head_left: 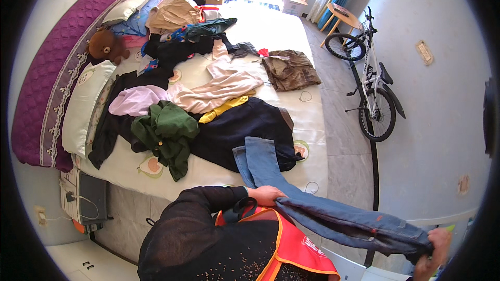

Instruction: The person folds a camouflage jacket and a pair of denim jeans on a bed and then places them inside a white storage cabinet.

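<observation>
A pair of blue jeans (333, 207) stretches between my two hands, with part of its legs lying on the bed's near right corner. My left hand (265, 195) grips the denim close to my body. Far out to the right, my right hand (433, 250) is closed on the jeans' other end. Under the leg ends lies a black garment (239, 132), spread on the bed. Beside it are a dark green jacket (166, 130) in a heap, a yellow cloth (224, 109) and a beige long-sleeved top (216, 87).
The bed (255, 177) also holds a camouflage garment (291, 70), a lilac garment (138, 100), pillows (86, 109) and a brown teddy bear (107, 47). A white bicycle (371, 73) leans along the right wall, near a round wooden stool (344, 15). A grey nightstand (86, 198) stands at left.
</observation>
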Available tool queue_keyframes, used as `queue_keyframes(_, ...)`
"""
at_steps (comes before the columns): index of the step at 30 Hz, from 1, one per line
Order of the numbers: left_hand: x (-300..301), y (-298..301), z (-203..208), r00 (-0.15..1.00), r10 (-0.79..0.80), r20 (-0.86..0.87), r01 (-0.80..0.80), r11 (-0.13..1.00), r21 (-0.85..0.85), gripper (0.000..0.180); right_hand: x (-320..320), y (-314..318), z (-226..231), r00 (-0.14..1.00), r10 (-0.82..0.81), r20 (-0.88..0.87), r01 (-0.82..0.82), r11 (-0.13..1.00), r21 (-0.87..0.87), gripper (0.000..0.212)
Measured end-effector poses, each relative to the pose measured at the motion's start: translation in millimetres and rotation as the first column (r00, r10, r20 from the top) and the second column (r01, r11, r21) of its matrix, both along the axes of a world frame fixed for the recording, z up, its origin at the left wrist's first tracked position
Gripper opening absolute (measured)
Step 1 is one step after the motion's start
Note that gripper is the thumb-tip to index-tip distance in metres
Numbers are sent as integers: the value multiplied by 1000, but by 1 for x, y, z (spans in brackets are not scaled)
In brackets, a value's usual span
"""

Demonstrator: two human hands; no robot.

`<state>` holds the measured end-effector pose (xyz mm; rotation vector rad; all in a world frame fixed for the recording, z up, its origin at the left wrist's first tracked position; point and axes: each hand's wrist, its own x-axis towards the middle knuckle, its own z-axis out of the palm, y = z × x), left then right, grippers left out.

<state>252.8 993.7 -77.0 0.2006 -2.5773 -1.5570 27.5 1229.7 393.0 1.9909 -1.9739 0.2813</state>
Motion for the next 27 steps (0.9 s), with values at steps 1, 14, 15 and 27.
queue_keyframes(1, -8, 1, 6, 996, -75, 39, 75, 997, 22, 31, -11, 8, 7, 998, -53, -36, 51, 997, -56, 45)
queue_keyframes(14, 3, 37, 107, 979, -180, -101, 205, 795, 571, 23, -32, -178, -264, 800, -54, 598, -210, 908, 362, 50)
queue_keyframes(15, -6, 39, 97, 967, -162, -199, 249, 776, 579, 23, -24, -157, -316, 51, -313, 948, -219, 923, 316, 41)
queue_keyframes(27, 28, 64, 87, 956, 155, 249, -286, 680, 675, 26, 48, -58, -393, 88, -615, 784, -668, 547, 504, 46)
